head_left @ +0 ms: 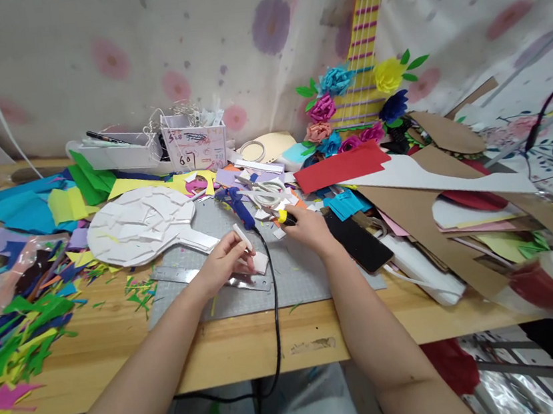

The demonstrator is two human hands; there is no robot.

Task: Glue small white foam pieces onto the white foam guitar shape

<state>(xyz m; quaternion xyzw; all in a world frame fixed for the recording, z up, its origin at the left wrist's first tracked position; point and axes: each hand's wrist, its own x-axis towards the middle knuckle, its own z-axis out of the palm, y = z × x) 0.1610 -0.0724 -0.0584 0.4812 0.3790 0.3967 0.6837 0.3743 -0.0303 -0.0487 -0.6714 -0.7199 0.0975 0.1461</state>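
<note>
My left hand [227, 263] pinches a short white strip [242, 236] between thumb and fingertips, above a steel ruler [174, 274] and a small white piece [260, 263]. Closed round a yellow-and-black utility knife [286, 217] is my right hand [309, 228]; its fingers hide most of the handle. Between and behind the hands lies a blue glue gun [237, 206] with a black cord. White-handled scissors [271, 193] rest just behind the knife. A guitar-like shape [141, 225], covered in white pieces, lies left of my hands, partly on the grey cutting mat [307, 290].
Green, yellow and blue paper scraps [25, 338] heap at the left. A black phone [360, 240] lies right of my right hand, beside stacked cardboard [409, 217]. A white box [197, 143] and a flower-trimmed yellow guitar model [358, 69] stand behind. The glue gun's cord [276, 314] crosses the table edge.
</note>
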